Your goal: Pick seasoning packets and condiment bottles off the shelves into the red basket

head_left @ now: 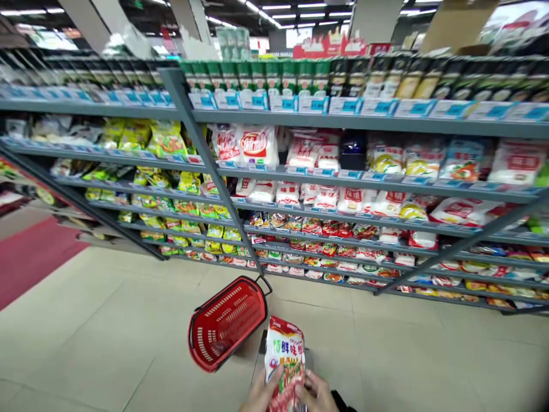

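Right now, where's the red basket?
Head view, lower half, left of centre: the red basket stands on the floor before the shelf rack, up and left of the held packet.

One view looks out from the wearer's head, facing forward and angled down, wide enough that the shelving spans it with slanting uprights. The left hand and right hand sit nearest the lens at the bottom edge; tiled floor fills the lower part, and distant ceiling lights line the top.
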`<state>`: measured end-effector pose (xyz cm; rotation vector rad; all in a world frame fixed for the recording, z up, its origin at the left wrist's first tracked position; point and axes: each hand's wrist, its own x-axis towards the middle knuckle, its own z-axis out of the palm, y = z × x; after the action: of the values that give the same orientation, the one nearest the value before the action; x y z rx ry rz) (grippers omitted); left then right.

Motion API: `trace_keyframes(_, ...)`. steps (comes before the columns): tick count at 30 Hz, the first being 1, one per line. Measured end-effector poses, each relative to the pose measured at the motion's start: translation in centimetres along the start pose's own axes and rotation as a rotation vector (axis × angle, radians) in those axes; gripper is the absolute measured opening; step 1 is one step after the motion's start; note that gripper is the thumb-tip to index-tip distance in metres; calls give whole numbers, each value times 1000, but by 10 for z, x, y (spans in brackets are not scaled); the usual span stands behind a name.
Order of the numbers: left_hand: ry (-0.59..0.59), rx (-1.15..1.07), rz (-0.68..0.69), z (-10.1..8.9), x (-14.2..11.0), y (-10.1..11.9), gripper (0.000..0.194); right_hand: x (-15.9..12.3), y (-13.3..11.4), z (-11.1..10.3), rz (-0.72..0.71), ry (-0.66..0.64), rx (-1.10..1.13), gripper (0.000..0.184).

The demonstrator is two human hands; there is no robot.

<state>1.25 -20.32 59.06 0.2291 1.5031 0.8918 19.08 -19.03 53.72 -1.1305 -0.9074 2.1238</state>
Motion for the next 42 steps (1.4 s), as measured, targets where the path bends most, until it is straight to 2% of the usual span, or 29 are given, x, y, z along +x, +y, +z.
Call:
trace_keyframes(2,-53,46,115,13,-13,17,72,-5,-22,-2,-47,-8,3,61)
trace_keyframes(4,-111,67,235,21,-20,27,74,-10,-36,-4,-87,42,19,62)
trace_keyframes(6,-176,90,339,20,-25,31,72,-15,-39,-3,-127,95,49,65)
trace_keyframes(8,-242,119,392,11,-28,29,68,-21,-36,3,-144,92,58,66)
trace_keyframes(12,-348,84,452,-24,-37,12,61,-31,-24,31,-125,87,-21,61)
trace_keyframes(15,-350,-64,403,-55,-42,-10,69,-39,-17,62,-116,109,-113,59)
trace_keyframes(18,-304,-204,368,-84,-55,-25,70,-48,-20,96,-49,80,-224,60)
trace_keyframes(20,-258,-250,449,-100,-73,-24,69,-56,-30,119,-40,52,-307,59)
trace_keyframes(24,-251,-412,595,-130,-116,-1,63,-71,-56,167,-173,25,-404,59)
trace_keyframes(26,-202,-460,622,-144,-126,5,61,-73,-61,186,-181,-19,-446,55)
trace_keyframes(29,-81,-447,621,-164,-125,-3,63,-72,-51,206,-129,-130,-526,46)
trace_keyframes(33,-109,-415,558,-185,-120,-28,59,-75,-25,216,-97,-199,-518,44)
trace_keyframes(36,-105,-440,558,-192,-122,-35,56,-80,-12,216,-51,-226,-466,53)
trace_keyframes(39,-101,-485,553,-193,-118,-27,53,-79,-8,214,-15,-206,-406,58)
trace_keyframes(42,-96,-535,509,-189,-105,-11,57,-71,-12,213,-22,-81,-368,52)
